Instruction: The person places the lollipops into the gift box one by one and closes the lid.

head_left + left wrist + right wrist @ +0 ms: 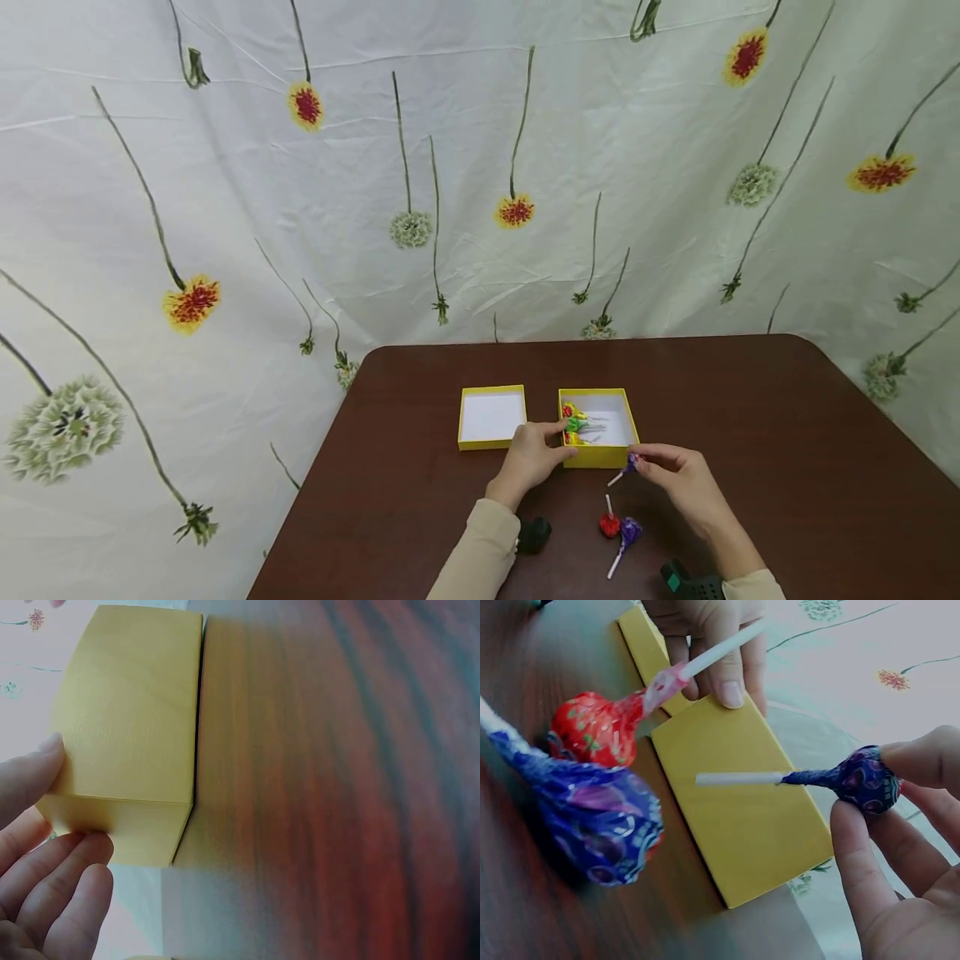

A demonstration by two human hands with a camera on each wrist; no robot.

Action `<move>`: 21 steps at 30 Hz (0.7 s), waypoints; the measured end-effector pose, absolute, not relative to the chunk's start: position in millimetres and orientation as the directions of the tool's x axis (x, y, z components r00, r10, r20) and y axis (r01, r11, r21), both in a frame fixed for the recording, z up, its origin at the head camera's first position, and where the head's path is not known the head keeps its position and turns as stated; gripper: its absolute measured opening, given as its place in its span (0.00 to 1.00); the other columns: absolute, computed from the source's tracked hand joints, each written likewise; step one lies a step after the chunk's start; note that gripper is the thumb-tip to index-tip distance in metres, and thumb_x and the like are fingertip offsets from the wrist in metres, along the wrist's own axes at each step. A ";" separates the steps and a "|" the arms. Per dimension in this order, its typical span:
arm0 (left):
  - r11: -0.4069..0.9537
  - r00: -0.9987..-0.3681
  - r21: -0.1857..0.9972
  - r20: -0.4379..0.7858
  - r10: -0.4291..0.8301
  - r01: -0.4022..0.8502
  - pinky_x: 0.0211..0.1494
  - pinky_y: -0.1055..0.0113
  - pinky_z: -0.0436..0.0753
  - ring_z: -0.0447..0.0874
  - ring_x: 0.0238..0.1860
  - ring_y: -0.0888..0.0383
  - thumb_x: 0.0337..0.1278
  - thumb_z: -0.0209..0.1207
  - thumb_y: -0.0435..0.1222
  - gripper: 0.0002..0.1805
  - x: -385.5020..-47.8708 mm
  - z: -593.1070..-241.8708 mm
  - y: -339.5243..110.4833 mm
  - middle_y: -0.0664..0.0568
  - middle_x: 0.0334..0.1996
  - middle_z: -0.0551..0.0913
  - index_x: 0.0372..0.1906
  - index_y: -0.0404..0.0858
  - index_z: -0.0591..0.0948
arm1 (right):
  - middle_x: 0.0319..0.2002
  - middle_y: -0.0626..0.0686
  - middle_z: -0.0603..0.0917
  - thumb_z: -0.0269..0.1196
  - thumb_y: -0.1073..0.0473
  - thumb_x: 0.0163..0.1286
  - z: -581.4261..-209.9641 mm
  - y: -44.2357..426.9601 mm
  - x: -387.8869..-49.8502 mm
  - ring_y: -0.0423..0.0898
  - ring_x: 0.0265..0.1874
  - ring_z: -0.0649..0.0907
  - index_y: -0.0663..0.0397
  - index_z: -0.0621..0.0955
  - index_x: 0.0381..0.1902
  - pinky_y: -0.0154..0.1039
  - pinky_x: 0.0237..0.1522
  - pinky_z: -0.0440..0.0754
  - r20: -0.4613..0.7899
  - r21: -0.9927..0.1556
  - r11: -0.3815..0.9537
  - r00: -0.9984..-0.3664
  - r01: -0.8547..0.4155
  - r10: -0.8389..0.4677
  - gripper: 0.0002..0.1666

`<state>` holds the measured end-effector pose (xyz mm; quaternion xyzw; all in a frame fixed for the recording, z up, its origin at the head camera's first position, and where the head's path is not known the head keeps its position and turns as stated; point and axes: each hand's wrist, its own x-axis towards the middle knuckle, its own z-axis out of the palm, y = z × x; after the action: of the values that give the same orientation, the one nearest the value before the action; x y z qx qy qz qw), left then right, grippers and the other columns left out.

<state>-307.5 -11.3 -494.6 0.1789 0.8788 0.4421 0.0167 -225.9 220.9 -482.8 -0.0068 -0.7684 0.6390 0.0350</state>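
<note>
A purple-wrapped lollipop [866,780] is pinched by its candy end between the thumb and fingers of my right hand [686,483]. Its white stick points left, just in front of the open yellow box [600,457]. My left hand [531,457] holds that box at its front left corner, thumb on the front wall and fingers along the side. Inside, several lollipops [574,423] in yellow and green wrappers lie along the left wall, sticks to the right. On the table nearer me lie a red lollipop [610,525] and another purple lollipop [630,531], close together.
To the left of the box, a yellow-edged lid [491,417] lies with its white inside up. The dark brown table [390,483] ends at a white floral cloth [480,283] hanging behind. Dark devices [534,536] sit at both wrists.
</note>
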 end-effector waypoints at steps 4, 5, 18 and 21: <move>0.552 -0.935 0.777 0.128 0.331 0.302 0.60 0.54 0.83 0.82 0.61 0.47 0.56 0.71 0.41 0.28 -306.4 -495.9 -11.7 0.47 0.60 0.83 0.63 0.41 0.81 | 0.42 0.43 0.88 0.63 0.66 0.70 -480.5 220.8 -225.4 0.31 0.41 0.84 0.77 0.80 0.54 0.27 0.45 0.83 0.080 -0.985 0.158 -0.996 -0.071 0.050 0.19; 0.552 -0.935 0.777 0.130 0.330 0.303 0.60 0.54 0.83 0.82 0.61 0.47 0.56 0.71 0.41 0.28 -306.3 -496.0 -11.7 0.46 0.60 0.84 0.63 0.41 0.81 | 0.42 0.42 0.88 0.63 0.66 0.71 -479.3 220.7 -225.4 0.32 0.41 0.84 0.77 0.80 0.54 0.28 0.45 0.83 0.094 -0.985 0.152 -0.995 -0.088 0.038 0.19; 0.545 -0.933 0.780 0.137 0.332 0.308 0.60 0.54 0.83 0.82 0.61 0.47 0.56 0.71 0.42 0.28 -307.3 -497.5 -12.1 0.47 0.60 0.83 0.63 0.41 0.81 | 0.57 0.65 0.84 0.62 0.59 0.73 -456.6 209.5 -241.9 0.28 0.47 0.82 0.65 0.78 0.56 0.25 0.48 0.81 0.151 -0.953 0.265 -0.988 -0.145 0.004 0.18; 0.546 -0.933 0.778 0.141 0.331 0.312 0.60 0.54 0.83 0.82 0.61 0.48 0.56 0.71 0.42 0.28 -307.8 -496.7 -11.8 0.46 0.60 0.83 0.63 0.41 0.81 | 0.53 0.65 0.85 0.64 0.60 0.71 -451.8 206.9 -247.1 0.33 0.45 0.83 0.65 0.81 0.52 0.28 0.45 0.84 0.177 -0.944 0.283 -0.984 -0.172 -0.007 0.16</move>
<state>-307.8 -11.8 -496.7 0.1828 0.8792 0.4398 0.0112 -247.1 206.9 -451.8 0.0560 -0.7979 0.5962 0.0691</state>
